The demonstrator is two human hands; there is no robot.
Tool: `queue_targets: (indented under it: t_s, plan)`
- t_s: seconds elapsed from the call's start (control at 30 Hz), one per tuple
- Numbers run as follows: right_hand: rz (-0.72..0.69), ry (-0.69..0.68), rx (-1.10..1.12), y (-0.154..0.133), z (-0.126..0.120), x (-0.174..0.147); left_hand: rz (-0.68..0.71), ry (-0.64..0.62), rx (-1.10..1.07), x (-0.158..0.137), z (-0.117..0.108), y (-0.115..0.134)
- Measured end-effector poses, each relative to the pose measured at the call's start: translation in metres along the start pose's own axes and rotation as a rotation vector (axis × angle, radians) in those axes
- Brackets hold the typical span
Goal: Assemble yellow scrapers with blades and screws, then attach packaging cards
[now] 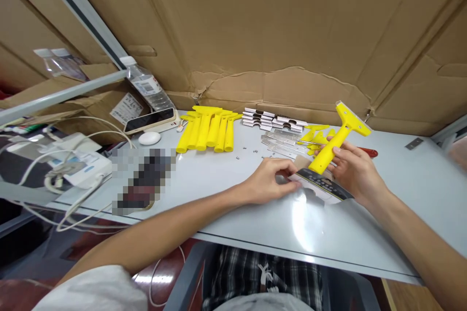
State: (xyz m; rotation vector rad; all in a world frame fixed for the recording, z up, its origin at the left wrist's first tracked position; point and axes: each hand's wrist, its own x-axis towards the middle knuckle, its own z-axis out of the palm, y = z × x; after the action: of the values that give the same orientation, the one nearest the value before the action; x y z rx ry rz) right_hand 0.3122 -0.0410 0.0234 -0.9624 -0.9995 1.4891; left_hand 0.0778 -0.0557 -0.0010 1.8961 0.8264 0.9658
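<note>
My right hand (pixel 359 170) is closed around the handle of a yellow scraper (pixel 326 154), whose wide head points up and away. The handle's lower end meets a black and white printed card (pixel 324 187); whether it is inside the card I cannot tell. My left hand (pixel 268 182) pinches the card's left edge between thumb and fingers. Behind my hands lie flat metal blades (pixel 279 143), loose yellow plastic pieces (pixel 317 133) and several small screws (pixel 255 151). A red-handled tool (pixel 369 152) is partly hidden by my right hand.
Several yellow scraper handles (pixel 207 129) lie side by side, left of stacked white sleeves (pixel 259 117). A phone (pixel 149 121), water bottle (pixel 149 87), white oval case (pixel 149 138) and tangled cables (pixel 62 175) crowd the left. One metal plate (pixel 414 143) lies far right. Cardboard (pixel 277 24) walls the back.
</note>
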Motion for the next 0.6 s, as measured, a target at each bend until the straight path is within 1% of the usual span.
queue_targets:
  t_s: [0.1,0.2,0.37,0.5,0.6]
  plan:
    - [0.016,-0.014,-0.051,0.002,-0.002,0.000,-0.072,0.149,-0.189,0.002,0.006,-0.010]
    - [0.007,-0.060,-0.116,0.004,-0.003,0.000,-0.096,0.231,-0.313,0.003,0.006,-0.010]
    - [0.011,-0.125,-0.130,0.004,0.000,-0.003,-0.100,0.272,-0.356,0.001,0.006,-0.004]
    - [-0.025,-0.144,-0.122,0.005,0.002,-0.004,-0.107,0.294,-0.413,-0.001,0.010,-0.002]
    - [-0.012,-0.157,-0.124,0.007,0.003,-0.004,-0.112,0.345,-0.427,-0.002,0.014,0.000]
